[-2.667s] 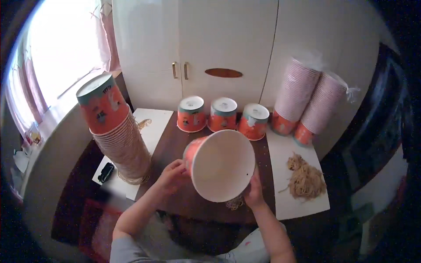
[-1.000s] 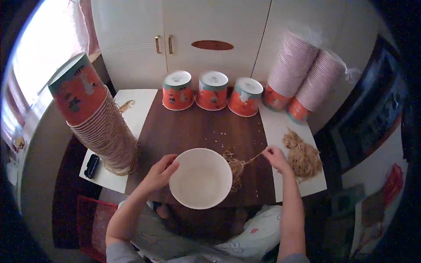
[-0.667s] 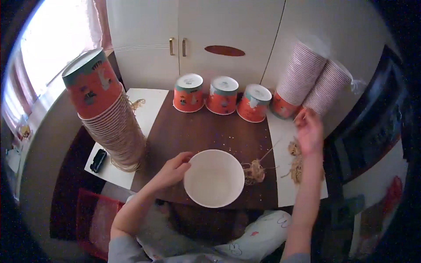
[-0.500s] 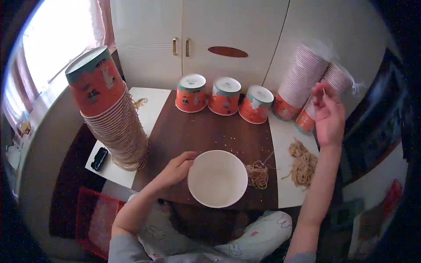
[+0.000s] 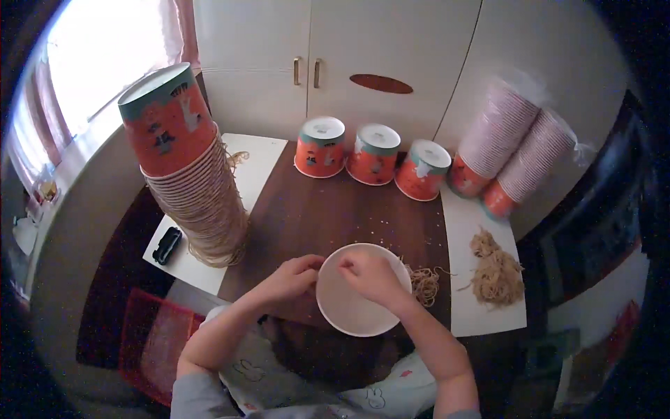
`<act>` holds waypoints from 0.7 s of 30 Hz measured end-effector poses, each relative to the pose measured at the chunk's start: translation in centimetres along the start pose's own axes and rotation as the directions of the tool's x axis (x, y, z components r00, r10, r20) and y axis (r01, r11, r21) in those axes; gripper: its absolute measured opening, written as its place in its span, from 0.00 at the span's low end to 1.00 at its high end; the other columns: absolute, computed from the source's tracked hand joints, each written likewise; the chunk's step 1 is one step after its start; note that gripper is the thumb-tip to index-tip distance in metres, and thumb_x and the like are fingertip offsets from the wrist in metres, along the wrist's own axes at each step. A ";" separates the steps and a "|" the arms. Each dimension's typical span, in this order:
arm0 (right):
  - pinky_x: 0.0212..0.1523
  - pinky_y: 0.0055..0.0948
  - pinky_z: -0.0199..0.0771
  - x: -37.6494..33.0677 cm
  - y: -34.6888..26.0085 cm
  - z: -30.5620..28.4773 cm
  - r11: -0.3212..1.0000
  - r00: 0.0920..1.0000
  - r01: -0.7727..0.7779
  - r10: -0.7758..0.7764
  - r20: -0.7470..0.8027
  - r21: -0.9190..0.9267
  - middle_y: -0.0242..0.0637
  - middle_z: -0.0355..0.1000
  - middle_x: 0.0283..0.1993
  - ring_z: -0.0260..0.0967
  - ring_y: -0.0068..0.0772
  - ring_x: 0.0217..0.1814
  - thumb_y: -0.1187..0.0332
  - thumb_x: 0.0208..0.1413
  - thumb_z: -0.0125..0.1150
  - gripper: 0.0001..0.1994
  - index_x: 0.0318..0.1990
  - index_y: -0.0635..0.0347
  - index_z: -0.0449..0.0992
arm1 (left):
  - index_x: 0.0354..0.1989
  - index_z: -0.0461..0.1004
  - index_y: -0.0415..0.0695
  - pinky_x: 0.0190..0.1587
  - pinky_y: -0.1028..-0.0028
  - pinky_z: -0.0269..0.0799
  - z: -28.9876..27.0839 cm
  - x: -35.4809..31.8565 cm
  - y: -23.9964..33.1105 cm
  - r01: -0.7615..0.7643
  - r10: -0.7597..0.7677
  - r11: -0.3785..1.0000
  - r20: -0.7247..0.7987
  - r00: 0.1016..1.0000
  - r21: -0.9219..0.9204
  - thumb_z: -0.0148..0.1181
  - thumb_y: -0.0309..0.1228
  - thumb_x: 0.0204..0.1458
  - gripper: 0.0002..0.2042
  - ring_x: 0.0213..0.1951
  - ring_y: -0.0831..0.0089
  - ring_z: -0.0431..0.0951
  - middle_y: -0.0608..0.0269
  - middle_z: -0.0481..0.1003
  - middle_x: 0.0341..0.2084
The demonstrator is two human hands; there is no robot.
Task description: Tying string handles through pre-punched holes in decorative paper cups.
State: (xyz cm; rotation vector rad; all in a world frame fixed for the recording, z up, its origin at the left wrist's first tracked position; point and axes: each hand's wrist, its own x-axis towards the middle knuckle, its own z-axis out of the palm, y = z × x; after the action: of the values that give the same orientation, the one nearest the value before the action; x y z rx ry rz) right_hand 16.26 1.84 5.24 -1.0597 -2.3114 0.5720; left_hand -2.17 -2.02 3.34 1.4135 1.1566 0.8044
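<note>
A white-lined paper bucket stands mouth up in front of me at the table's near edge. My left hand is closed at its left side, fingers curled against the outer wall by the rim. Over the bucket's mouth, my right hand is pinched, fingertips near the far left of the rim. Whatever it holds, if anything, is too small to make out. Against the bucket's right side lies a small tangle of tan string. Further right is a bigger heap of tan string.
A tall stack of orange buckets with string hanging round it stands at the left, beside a black object. Three upturned buckets line the back. Two plastic-wrapped bucket stacks lean at back right. Crumbs dot the brown tabletop.
My right hand has swung from the raised spot by the wrapped stacks, down and left, to above the bucket's mouth. My left hand stays at the bucket. The view has shifted slightly.
</note>
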 end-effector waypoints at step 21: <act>0.31 0.36 0.67 -0.2 -0.1 2.2 0.995 0.997 -0.020 0.027 0.071 -0.096 0.41 0.70 0.26 0.68 0.42 0.29 0.67 0.43 0.54 0.07 0.29 0.56 0.75 | 0.46 0.64 0.37 0.38 0.75 0.67 0.1 -0.5 0.1 -0.007 0.007 1.000 0.037 0.999 -0.001 0.41 0.26 0.45 0.17 0.35 0.74 0.71 0.58 0.71 0.34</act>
State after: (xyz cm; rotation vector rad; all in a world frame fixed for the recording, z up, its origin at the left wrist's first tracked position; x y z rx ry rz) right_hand 14.94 1.29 3.59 -1.1287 -2.4133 0.5208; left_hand -2.24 -2.51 3.45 1.4264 1.1236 0.7806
